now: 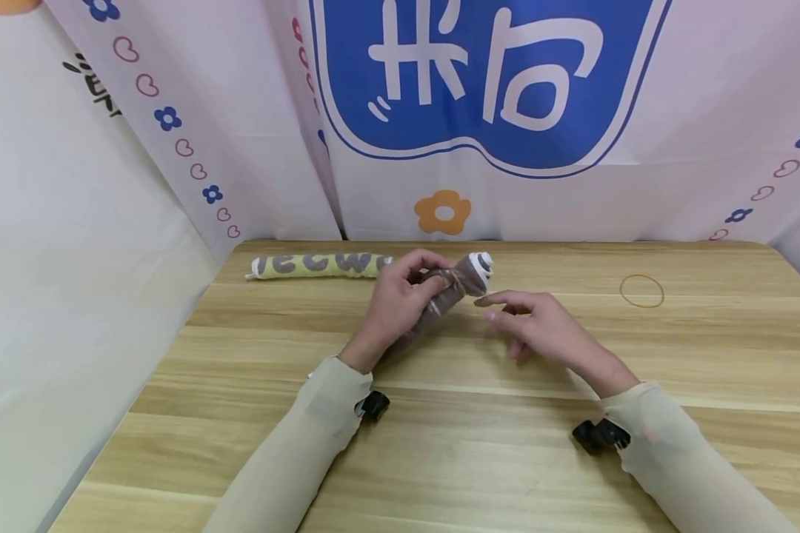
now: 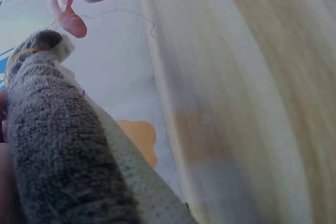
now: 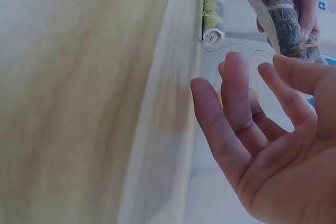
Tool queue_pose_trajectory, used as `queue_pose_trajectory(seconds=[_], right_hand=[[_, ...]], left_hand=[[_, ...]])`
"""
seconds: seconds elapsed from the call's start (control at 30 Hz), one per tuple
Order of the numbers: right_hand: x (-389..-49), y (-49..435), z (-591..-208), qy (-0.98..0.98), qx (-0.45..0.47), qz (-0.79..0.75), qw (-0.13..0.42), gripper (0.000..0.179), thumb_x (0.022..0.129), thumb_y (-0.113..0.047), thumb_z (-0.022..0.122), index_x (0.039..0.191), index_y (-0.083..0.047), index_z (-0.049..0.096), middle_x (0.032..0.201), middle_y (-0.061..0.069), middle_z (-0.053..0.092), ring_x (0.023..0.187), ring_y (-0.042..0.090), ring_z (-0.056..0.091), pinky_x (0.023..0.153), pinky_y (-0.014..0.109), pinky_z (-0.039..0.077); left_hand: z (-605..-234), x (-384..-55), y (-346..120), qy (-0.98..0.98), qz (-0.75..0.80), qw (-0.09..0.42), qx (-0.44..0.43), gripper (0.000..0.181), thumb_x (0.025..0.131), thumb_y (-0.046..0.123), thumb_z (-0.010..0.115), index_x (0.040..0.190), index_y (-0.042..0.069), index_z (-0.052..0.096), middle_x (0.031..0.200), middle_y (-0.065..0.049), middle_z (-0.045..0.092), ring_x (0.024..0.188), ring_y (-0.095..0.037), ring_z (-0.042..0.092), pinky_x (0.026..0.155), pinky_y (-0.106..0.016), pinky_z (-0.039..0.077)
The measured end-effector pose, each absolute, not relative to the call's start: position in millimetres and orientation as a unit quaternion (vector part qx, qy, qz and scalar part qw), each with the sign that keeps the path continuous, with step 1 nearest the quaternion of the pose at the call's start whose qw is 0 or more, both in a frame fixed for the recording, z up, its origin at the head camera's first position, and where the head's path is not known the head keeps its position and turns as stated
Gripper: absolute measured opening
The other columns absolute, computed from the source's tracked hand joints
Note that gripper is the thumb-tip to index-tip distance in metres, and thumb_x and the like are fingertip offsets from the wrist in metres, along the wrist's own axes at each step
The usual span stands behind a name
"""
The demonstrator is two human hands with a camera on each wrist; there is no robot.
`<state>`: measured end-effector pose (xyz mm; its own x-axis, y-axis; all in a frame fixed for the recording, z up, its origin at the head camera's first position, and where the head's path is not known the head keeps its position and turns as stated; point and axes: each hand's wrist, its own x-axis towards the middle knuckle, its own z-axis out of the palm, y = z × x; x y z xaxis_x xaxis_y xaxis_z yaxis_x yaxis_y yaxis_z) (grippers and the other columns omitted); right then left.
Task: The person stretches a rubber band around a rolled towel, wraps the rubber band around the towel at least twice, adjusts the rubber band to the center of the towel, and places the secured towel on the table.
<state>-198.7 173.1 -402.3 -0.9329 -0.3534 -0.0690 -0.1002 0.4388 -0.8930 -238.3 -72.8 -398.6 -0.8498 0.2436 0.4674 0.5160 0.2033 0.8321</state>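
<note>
A rolled brown-grey towel (image 1: pixel 440 300) with a white edge is tilted above the table, its spiral end pointing up and right. My left hand (image 1: pixel 403 292) grips it near that end, fingers behind and thumb in front. Around the roll, close to the thumb, runs a yellowish rubber band (image 2: pixel 27 52). My right hand (image 1: pixel 536 326) is just right of the roll's end, with thumb and index finger pinching a thin loose thread (image 2: pixel 118 10). The thread trails from the fingertips toward the table. The other right fingers (image 3: pixel 236 98) are loosely bent.
A yellow-green rolled towel (image 1: pixel 320 266) with grey lettering lies at the table's back left. Another rubber band (image 1: pixel 642 291) lies on the wooden table (image 1: pixel 480 459) at the right. A printed cloth (image 1: pixel 560 207) hangs behind the back edge.
</note>
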Motion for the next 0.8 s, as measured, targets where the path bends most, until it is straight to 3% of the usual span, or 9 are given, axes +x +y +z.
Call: queue_pose_trajectory(seconds=[0.17, 0.27, 0.5, 0.8], right_hand=[[-197, 166, -404, 0.827, -0.171, -0.519, 0.131, 0.037, 0.106, -0.021, 0.069, 0.14, -0.008, 0.066, 0.102, 0.023, 0.068, 0.064, 0.031, 0.067, 0.06, 0.046, 0.062], [-195, 161, -406, 0.831, -0.196, -0.509, 0.109, 0.036, 0.105, -0.016, 0.07, 0.14, -0.008, 0.066, 0.104, 0.021, 0.069, 0.065, 0.031, 0.067, 0.06, 0.043, 0.061], [-189, 153, -406, 0.854, -0.295, -0.427, -0.025, 0.031, 0.101, -0.009, 0.074, 0.131, -0.009, 0.073, 0.11, 0.006, 0.074, 0.076, 0.015, 0.066, 0.066, 0.031, 0.057], [-185, 148, -404, 0.841, -0.313, -0.416, -0.147, 0.022, 0.097, -0.001, 0.077, 0.119, -0.004, 0.078, 0.126, 0.015, 0.063, 0.078, 0.014, 0.066, 0.066, 0.03, 0.06]], left_hand=[[-397, -238, -72, -0.764, -0.591, 0.13, -0.224, 0.014, 0.098, 0.0, 0.071, 0.11, 0.005, 0.075, 0.107, -0.007, 0.074, 0.09, -0.018, 0.067, 0.078, -0.033, 0.053], [-396, -238, -71, -0.76, -0.597, 0.136, -0.217, 0.014, 0.097, -0.001, 0.071, 0.11, 0.004, 0.075, 0.106, -0.008, 0.075, 0.089, -0.018, 0.067, 0.076, -0.031, 0.053], [-395, -237, -68, -0.754, -0.61, 0.147, -0.197, 0.016, 0.095, -0.002, 0.073, 0.109, 0.004, 0.076, 0.107, -0.008, 0.076, 0.093, -0.016, 0.069, 0.078, -0.028, 0.054], [-392, -236, -66, -0.745, -0.631, 0.123, -0.176, 0.016, 0.095, -0.002, 0.073, 0.11, 0.003, 0.075, 0.106, -0.008, 0.078, 0.091, -0.014, 0.069, 0.078, -0.027, 0.053]])
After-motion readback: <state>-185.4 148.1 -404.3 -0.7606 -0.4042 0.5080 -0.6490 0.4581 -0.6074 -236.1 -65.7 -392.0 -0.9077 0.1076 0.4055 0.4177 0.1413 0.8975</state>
